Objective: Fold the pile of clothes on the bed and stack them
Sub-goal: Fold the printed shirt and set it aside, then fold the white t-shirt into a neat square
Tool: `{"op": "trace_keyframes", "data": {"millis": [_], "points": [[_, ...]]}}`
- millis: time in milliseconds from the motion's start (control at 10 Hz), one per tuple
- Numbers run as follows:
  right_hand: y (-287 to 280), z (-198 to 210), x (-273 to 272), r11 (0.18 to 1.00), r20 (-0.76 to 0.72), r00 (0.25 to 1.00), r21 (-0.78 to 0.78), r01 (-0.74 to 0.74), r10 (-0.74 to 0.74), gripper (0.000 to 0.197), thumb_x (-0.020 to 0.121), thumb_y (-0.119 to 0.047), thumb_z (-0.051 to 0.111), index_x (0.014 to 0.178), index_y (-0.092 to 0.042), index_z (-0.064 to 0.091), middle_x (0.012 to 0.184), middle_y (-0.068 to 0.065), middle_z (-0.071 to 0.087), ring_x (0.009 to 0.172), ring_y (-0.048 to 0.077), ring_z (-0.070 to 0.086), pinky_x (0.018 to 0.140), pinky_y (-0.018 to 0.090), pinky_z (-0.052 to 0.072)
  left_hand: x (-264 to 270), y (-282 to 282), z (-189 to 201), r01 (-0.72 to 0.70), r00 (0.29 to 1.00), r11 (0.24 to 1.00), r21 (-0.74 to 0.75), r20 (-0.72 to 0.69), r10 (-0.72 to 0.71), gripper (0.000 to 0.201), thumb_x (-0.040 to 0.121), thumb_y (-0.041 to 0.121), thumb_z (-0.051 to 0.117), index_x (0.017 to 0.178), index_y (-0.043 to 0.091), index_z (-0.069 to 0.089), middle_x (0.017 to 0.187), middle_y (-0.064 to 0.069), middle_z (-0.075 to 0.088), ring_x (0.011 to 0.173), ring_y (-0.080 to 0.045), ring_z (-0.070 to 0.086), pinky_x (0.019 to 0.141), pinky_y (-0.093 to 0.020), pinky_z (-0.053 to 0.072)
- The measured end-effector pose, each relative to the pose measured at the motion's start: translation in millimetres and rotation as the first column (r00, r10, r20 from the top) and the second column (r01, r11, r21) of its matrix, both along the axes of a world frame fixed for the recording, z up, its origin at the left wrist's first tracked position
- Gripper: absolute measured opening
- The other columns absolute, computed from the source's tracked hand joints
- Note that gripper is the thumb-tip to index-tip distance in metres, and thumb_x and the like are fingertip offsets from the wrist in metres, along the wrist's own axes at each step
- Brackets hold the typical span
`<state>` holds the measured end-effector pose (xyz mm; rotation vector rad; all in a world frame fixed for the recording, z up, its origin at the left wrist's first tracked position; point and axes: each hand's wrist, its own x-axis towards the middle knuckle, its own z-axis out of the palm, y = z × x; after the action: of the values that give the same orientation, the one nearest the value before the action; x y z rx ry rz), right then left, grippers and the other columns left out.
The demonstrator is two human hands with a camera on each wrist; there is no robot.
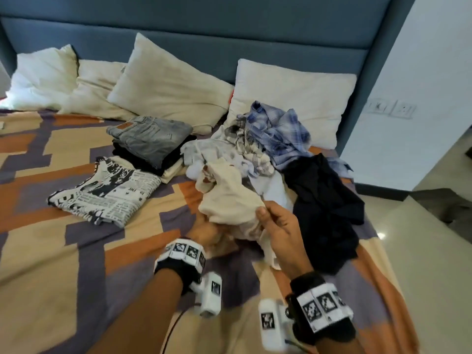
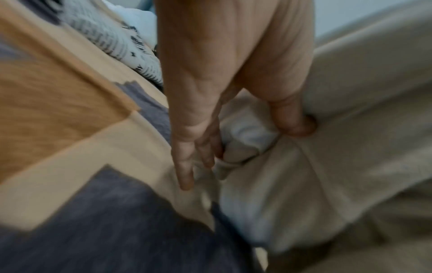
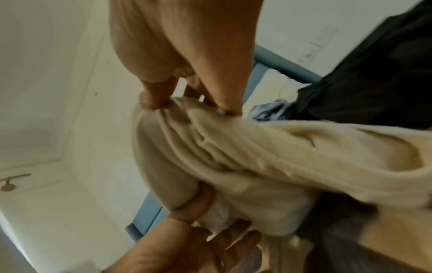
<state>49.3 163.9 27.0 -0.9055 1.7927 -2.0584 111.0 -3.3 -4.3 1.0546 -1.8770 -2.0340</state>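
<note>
While gripped by both hands, left [image 1: 207, 232] and right [image 1: 278, 223], fingers clamped: one cream garment [image 1: 229, 200], four pillows [image 1: 163, 83] behind

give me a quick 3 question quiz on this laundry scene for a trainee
1. True or false: both hands hold the cream garment.
2. What lies on top of the folded stack? A) grey jeans B) blue plaid shirt C) dark garment
3. Fill in: the newspaper-print top lies folded on the ____.

Key: 1 true: left hand and right hand both grip it. 2 A, the grey jeans. 3 bedspread.
</note>
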Motion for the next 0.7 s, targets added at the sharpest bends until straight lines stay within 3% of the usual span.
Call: {"op": "trace_keyframes", "data": {"millis": [100, 200, 300, 400, 500, 600, 700], "points": [[28.8, 22.6, 47.6, 0.987, 0.223, 0.968, -0.134, -0.083, 0.112, 0.028, 0.095, -0.022, 0.051, 0.109, -0.002, 0.063, 0.107, 0.009, 0.072, 0.102, 0.019, 0.065, 0.09, 0.03, 0.053, 46.9, 36.4, 32.4, -0.072, 0.984, 0.984, 0.166, -0.151, 0.097, 0.041, 0.096, -0.003, 0.05, 0.135, 0.01, 0.047, 0.092, -0.004, 0.065, 0.07, -0.016, 0.063, 0.054, -0.027, 0.055], [72.8, 38.9, 83.1, 0.963, 0.39, 0.896, -0.242, -0.12, 0.21, 0.029, 0.09, -0.025, 0.059, 0.102, 0.002, 0.061, 0.105, 0.016, 0.068, 0.101, 0.026, 0.063, 0.088, 0.032, 0.053, 95.0, 71.4, 45.8, -0.08, 0.94, 0.977, 0.196, -0.312, 0.139, 0.031, 0.094, -0.006, 0.047, 0.119, 0.006, 0.058, 0.074, -0.004, 0.069, 0.062, -0.018, 0.063, 0.05, -0.025, 0.05], [128.3, 36.9, 108.6, 0.964, 0.508, 0.819, -0.16, -0.214, 0.266, 0.032, 0.084, -0.022, 0.062, 0.106, 0.0, 0.069, 0.11, 0.018, 0.07, 0.1, 0.026, 0.067, 0.083, 0.033, 0.056, 142.5, 103.7, 47.3, -0.08, 0.901, 0.949, 0.304, -0.385, 0.199, 0.03, 0.081, -0.011, 0.05, 0.102, 0.005, 0.064, 0.07, -0.009, 0.065, 0.064, -0.023, 0.059, 0.056, -0.029, 0.049], [184.3, 19.3, 125.1, 0.813, 0.494, 0.832, 0.358, -0.46, 0.253, 0.033, 0.092, -0.036, 0.062, 0.111, -0.01, 0.071, 0.111, 0.006, 0.072, 0.103, 0.02, 0.068, 0.088, 0.033, 0.053, 188.4, 136.4, 39.8, -0.027, 0.946, 0.908, 0.419, -0.282, 0.158, 0.025, 0.087, -0.008, 0.048, 0.103, 0.001, 0.066, 0.067, -0.012, 0.06, 0.049, -0.016, 0.053, 0.046, -0.022, 0.044], [222.8, -1.9, 131.1, 0.349, 0.281, 0.927, 0.867, -0.356, 0.249, 0.032, 0.088, -0.051, 0.066, 0.084, -0.019, 0.068, 0.08, -0.001, 0.067, 0.068, 0.012, 0.055, 0.062, 0.027, 0.043, 215.2, 159.3, 25.2, -0.188, 0.979, 0.852, 0.489, 0.023, 0.203, 0.015, 0.09, 0.005, 0.057, 0.076, 0.003, 0.057, 0.043, -0.005, 0.049, 0.036, -0.017, 0.044, 0.037, -0.018, 0.035], [226.2, -1.4, 138.5, 0.3, 0.253, 0.958, 0.911, -0.282, 0.133, 0.024, 0.09, -0.038, 0.068, 0.08, -0.016, 0.067, 0.072, 0.005, 0.065, 0.059, 0.016, 0.048, 0.051, 0.024, 0.038, 224.9, 168.3, 15.4, -0.35, 0.936, 0.815, 0.462, 0.133, 0.327, 0.021, 0.082, 0.01, 0.071, 0.097, -0.002, 0.062, 0.074, -0.018, 0.066, 0.064, -0.03, 0.06, 0.054, -0.031, 0.05], [201.2, 12.1, 135.8, 0.197, 0.064, 0.989, 0.976, -0.089, 0.13, 0.025, 0.092, -0.038, 0.065, 0.094, -0.013, 0.063, 0.079, 0.002, 0.066, 0.07, 0.017, 0.059, 0.065, 0.027, 0.046, 222.6, 171.9, 32.8, -0.31, 0.949, 0.831, 0.462, 0.094, 0.301, 0.02, 0.084, 0.007, 0.071, 0.1, -0.001, 0.064, 0.093, -0.021, 0.067, 0.078, -0.033, 0.063, 0.071, -0.04, 0.054]]}}
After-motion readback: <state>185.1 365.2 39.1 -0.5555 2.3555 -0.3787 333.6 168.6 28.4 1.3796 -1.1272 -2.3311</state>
